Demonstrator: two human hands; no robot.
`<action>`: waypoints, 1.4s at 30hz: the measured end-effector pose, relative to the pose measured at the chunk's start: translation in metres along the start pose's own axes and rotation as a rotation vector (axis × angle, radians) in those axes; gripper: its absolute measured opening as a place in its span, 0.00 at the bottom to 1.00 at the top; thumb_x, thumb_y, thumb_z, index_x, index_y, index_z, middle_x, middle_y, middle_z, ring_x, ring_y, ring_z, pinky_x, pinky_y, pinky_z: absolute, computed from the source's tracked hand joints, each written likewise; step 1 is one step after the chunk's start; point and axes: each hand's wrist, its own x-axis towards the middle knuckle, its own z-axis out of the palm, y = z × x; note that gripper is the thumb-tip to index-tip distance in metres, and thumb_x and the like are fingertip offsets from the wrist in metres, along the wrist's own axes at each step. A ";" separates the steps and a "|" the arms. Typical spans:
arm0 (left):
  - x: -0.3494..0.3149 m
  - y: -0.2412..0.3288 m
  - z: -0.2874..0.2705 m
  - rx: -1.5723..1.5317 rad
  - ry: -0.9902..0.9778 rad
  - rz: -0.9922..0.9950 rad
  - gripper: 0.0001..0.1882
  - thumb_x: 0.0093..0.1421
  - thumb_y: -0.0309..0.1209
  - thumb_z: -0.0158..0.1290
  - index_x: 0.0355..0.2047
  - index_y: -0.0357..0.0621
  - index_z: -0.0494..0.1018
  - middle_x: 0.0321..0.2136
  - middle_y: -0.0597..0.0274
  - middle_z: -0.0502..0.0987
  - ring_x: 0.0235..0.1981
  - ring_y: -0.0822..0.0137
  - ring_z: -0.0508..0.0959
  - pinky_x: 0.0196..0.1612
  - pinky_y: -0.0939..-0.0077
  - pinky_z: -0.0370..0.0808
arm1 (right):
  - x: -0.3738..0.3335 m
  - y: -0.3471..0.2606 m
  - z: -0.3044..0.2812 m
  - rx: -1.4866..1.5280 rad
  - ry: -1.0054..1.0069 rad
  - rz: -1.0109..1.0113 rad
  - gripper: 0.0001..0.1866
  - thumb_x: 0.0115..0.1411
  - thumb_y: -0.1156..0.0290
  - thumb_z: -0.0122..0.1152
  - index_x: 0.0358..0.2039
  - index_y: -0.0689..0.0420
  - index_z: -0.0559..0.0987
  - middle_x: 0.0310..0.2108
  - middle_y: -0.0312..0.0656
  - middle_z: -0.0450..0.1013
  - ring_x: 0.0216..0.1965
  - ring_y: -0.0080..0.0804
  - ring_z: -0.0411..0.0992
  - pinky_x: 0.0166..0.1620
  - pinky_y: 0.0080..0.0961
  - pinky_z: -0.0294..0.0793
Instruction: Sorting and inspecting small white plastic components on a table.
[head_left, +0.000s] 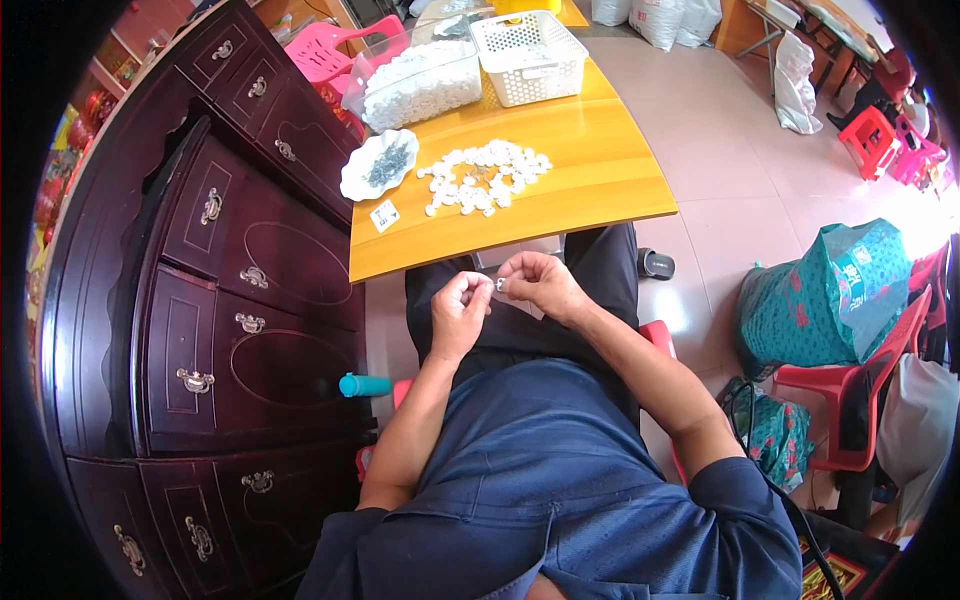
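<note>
Above my lap, just off the near edge of the table, my two hands meet at the fingertips. A small white piece with a darker spot (499, 285) shows between them. My right hand (545, 285) pinches it between thumb and forefinger. My left hand (461, 313) is closed too, thumb against bent forefinger, its fingertips right beside the piece; what it grips is too small to tell. In front of me many small round white pieces (519, 165) lie spread on the yellow wooden table (600, 190). To their left a scalloped white dish (352, 183) holds small dark grey parts (387, 165).
Behind the dish stand a clear bin (355, 97) heaped with white pieces (425, 88) and a perforated white basket (545, 88). A small white label (384, 215) lies near the table's left edge. A dark wooden cabinet (290, 260) lines my left; teal bags (815, 300) stand at right.
</note>
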 end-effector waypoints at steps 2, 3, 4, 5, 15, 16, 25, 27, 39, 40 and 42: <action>-0.001 0.000 -0.001 -0.035 -0.010 -0.028 0.05 0.69 0.29 0.57 0.37 0.39 0.78 0.26 0.70 0.78 0.23 0.81 0.76 0.27 0.85 0.73 | 0.000 -0.001 0.001 -0.001 -0.004 -0.002 0.09 0.60 0.81 0.66 0.41 0.61 0.79 0.29 0.33 0.78 0.29 0.17 0.75 0.33 0.16 0.75; -0.001 -0.001 -0.001 -0.035 -0.009 -0.028 0.05 0.69 0.29 0.57 0.37 0.39 0.78 0.26 0.70 0.78 0.23 0.81 0.76 0.27 0.85 0.73 | -0.001 -0.001 0.001 -0.006 -0.004 0.003 0.09 0.60 0.81 0.66 0.41 0.61 0.79 0.29 0.33 0.78 0.29 0.17 0.75 0.33 0.16 0.75; -0.001 0.000 0.000 -0.067 -0.001 -0.053 0.05 0.68 0.27 0.57 0.36 0.39 0.78 0.25 0.71 0.78 0.23 0.81 0.76 0.26 0.85 0.73 | -0.001 -0.001 0.001 -0.011 -0.003 0.008 0.09 0.60 0.81 0.66 0.41 0.61 0.79 0.29 0.33 0.78 0.29 0.17 0.75 0.33 0.16 0.75; -0.001 0.000 0.000 -0.101 0.008 -0.078 0.04 0.67 0.26 0.57 0.36 0.38 0.78 0.24 0.71 0.78 0.22 0.82 0.75 0.26 0.85 0.72 | 0.000 -0.001 0.001 -0.011 -0.003 0.008 0.09 0.60 0.81 0.66 0.41 0.61 0.79 0.29 0.33 0.78 0.29 0.17 0.75 0.33 0.16 0.75; -0.001 0.001 0.000 -0.023 -0.013 -0.051 0.05 0.69 0.28 0.57 0.37 0.40 0.78 0.26 0.71 0.78 0.23 0.82 0.76 0.27 0.86 0.73 | 0.002 0.003 -0.002 -0.027 -0.033 0.000 0.08 0.61 0.81 0.66 0.41 0.61 0.79 0.31 0.34 0.79 0.32 0.17 0.76 0.38 0.16 0.77; 0.000 0.000 0.000 -0.020 -0.008 -0.041 0.05 0.68 0.28 0.57 0.37 0.40 0.79 0.25 0.72 0.78 0.23 0.82 0.76 0.27 0.86 0.73 | 0.002 0.004 -0.001 -0.009 -0.022 -0.011 0.08 0.60 0.80 0.67 0.40 0.60 0.79 0.29 0.33 0.78 0.29 0.16 0.75 0.34 0.15 0.75; -0.001 0.001 0.002 -0.017 -0.015 -0.042 0.02 0.65 0.22 0.58 0.33 0.37 0.78 0.21 0.72 0.76 0.21 0.83 0.74 0.25 0.85 0.70 | 0.002 0.010 -0.003 -0.074 -0.002 -0.014 0.10 0.60 0.81 0.65 0.43 0.61 0.78 0.30 0.35 0.80 0.31 0.17 0.77 0.34 0.15 0.77; -0.001 0.002 0.002 -0.019 -0.022 -0.047 0.02 0.65 0.21 0.58 0.33 0.37 0.78 0.21 0.72 0.76 0.21 0.84 0.73 0.25 0.85 0.70 | 0.002 0.008 -0.002 -0.074 -0.001 -0.014 0.10 0.60 0.81 0.66 0.42 0.61 0.78 0.30 0.34 0.80 0.30 0.16 0.77 0.33 0.14 0.76; 0.000 0.002 0.000 -0.026 -0.044 -0.080 0.02 0.65 0.22 0.58 0.37 0.37 0.79 0.23 0.71 0.77 0.23 0.83 0.74 0.27 0.85 0.71 | 0.004 0.008 -0.004 -0.114 0.000 -0.021 0.10 0.59 0.82 0.67 0.41 0.62 0.78 0.29 0.34 0.79 0.29 0.16 0.76 0.33 0.14 0.76; 0.001 0.005 0.000 -0.052 -0.031 -0.075 0.03 0.65 0.22 0.58 0.39 0.36 0.79 0.25 0.70 0.78 0.24 0.83 0.75 0.28 0.85 0.72 | 0.004 0.007 -0.004 -0.087 -0.006 -0.013 0.10 0.59 0.82 0.66 0.42 0.62 0.78 0.29 0.34 0.79 0.30 0.16 0.76 0.35 0.15 0.76; 0.002 0.009 -0.003 -0.111 0.007 -0.077 0.08 0.66 0.24 0.58 0.44 0.35 0.78 0.29 0.68 0.79 0.26 0.82 0.75 0.29 0.85 0.74 | 0.003 0.004 -0.004 -0.050 -0.006 -0.015 0.11 0.59 0.82 0.66 0.42 0.62 0.78 0.30 0.34 0.79 0.31 0.17 0.76 0.37 0.16 0.77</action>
